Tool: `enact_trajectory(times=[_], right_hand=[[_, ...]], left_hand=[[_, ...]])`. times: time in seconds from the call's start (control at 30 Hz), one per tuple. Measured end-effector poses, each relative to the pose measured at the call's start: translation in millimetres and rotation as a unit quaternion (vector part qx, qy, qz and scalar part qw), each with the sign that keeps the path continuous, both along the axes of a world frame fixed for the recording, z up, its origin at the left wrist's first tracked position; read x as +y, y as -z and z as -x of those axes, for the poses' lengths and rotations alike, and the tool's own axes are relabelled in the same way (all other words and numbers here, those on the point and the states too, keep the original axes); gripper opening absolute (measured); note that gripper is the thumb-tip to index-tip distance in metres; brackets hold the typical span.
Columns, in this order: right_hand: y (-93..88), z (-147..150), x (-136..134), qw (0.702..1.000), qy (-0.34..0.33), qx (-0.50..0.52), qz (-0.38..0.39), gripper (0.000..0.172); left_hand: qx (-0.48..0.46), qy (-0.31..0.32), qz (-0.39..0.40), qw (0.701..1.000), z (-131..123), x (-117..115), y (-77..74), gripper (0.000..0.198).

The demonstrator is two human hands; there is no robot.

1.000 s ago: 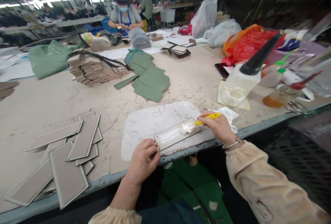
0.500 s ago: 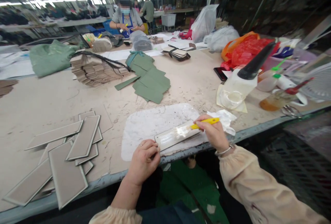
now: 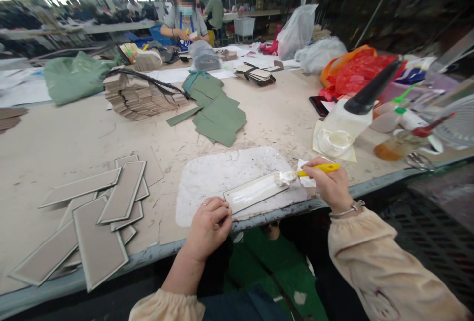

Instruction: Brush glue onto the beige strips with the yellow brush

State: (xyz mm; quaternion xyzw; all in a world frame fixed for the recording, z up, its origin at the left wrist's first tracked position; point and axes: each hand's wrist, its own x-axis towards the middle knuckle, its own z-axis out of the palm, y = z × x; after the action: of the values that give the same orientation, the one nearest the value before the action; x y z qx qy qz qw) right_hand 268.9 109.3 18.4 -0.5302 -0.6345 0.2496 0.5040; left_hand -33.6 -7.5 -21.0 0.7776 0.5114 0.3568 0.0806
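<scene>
Head view: the panel lay flat on the mat, brush at its right end.
It looked light and stiff, probably slick where white-coated, best held by its edges. The left hand had curled fingers at its left end; whether they gripped it was unclear. The right hand, beyond its right end, pinched the brush's handle.

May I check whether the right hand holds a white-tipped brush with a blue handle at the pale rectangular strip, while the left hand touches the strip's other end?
Not quite: the head view shows the white-tipped brush in the right hand has a yellow, not blue, handle; the left hand does touch the strip.
</scene>
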Motion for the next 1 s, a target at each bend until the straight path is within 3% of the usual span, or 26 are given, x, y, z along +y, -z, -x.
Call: enact_trajectory(times=[0.1,0.23,0.3,0.47,0.67,0.8,0.9,1.0], right_hand=[[-0.5,27,-13,0.995,-0.053,0.084,0.020,0.016],[4.5,72,-30,0.979,-0.184,0.057,0.066,0.018],[8.3,87,-35,0.973,-0.214,0.041,0.074,0.017],[11.0,82,-29,0.975,-0.208,0.016,0.081,0.015],[4.4,42,-10,0.995,-0.074,0.034,0.050,0.014],[6.3,64,-23,0.981,-0.148,0.097,0.080,0.017],[8.8,88,-33,0.971,-0.213,0.066,0.087,0.016],[9.1,88,-29,0.974,-0.206,0.030,0.084,0.016]], left_hand=[[-0.002,-0.003,-0.013,1.000,0,-1,-0.2,0.015],[-0.006,-0.002,-0.031,1.000,0,-2,1.8,0.013],[-0.007,-0.001,-0.034,0.999,2,-2,3.9,0.012],[0.003,-0.010,-0.030,0.999,3,-2,6.9,0.011],[0.002,-0.015,-0.027,1.000,0,-2,2.4,0.013],[0.001,-0.017,-0.029,0.999,0,-2,3.6,0.012],[0.002,-0.017,-0.032,0.999,1,-1,6.5,0.012],[0.006,-0.012,-0.027,1.000,3,0,8.2,0.011]])
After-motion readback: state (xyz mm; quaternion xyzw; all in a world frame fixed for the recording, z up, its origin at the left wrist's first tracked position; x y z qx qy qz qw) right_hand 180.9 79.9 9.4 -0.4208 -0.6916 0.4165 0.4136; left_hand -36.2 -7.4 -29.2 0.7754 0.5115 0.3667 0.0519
